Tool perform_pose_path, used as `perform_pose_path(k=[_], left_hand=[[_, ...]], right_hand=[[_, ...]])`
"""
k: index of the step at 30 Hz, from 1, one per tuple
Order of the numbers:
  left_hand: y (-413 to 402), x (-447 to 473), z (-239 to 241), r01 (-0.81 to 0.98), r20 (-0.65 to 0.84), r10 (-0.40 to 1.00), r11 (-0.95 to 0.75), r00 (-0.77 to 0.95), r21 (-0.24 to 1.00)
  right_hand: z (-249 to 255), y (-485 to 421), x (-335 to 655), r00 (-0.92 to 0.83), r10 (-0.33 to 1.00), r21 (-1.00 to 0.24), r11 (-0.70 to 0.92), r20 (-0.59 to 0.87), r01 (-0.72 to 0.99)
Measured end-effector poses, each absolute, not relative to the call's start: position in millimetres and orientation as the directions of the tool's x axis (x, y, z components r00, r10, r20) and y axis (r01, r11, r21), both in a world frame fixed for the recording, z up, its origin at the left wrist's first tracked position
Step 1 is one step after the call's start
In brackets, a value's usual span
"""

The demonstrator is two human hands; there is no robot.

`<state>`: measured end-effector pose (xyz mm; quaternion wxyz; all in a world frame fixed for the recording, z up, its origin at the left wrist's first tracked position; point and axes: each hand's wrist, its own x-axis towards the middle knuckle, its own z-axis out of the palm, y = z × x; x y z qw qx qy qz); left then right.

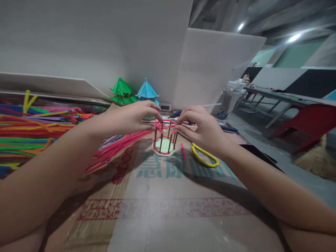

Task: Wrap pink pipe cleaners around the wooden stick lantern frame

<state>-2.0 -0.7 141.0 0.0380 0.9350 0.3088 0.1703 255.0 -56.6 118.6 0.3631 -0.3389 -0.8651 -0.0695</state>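
Observation:
A small pavilion-like frame stands upright on the work surface, with a pale octagonal base [165,145], several brown posts [161,142] and a red edging round the base. At its top lies a pink pipe-cleaner ring [169,121]. My left hand [139,117] pinches the ring's left side, thumb and fingers closed at the post tops. From the right, my right hand [198,124] pinches the same ring at its right side. A short pink pipe-cleaner piece [183,151] lies beside the base.
A yellow looped handle [205,155] lies to the right. Pink pipe cleaners [118,148] and a multicoloured heap of them [34,129] lie left. Behind stand green [121,91] and blue [147,91] roofed models. A plastic bottle [229,98] and a red chair [307,122] are right.

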Motion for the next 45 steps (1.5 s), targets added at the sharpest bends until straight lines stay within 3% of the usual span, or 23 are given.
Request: perform_pose_path(k=[10,19,38,45], left_hand=[[16,9,114,0.475,0.182,0.553,-0.811,0.813,0.341],[9,18,112,0.499,0.212,0.553,-0.827,0.806,0.260],[9,20,113,0.517,0.203,0.564,-0.820,0.800,0.245],[8,20,114,0.519,0.188,0.565,-0.819,0.803,0.242]], right_hand=[[111,-52,253,-0.542,0.606,-0.116,0.721,0.583,0.683],[116,-54,256,-0.540,0.645,-0.143,0.703,0.541,0.697],[114,-59,251,-0.586,0.635,-0.038,0.694,0.504,0.719],[114,-60,250,-0.575,0.634,-0.082,0.705,0.517,0.705]])
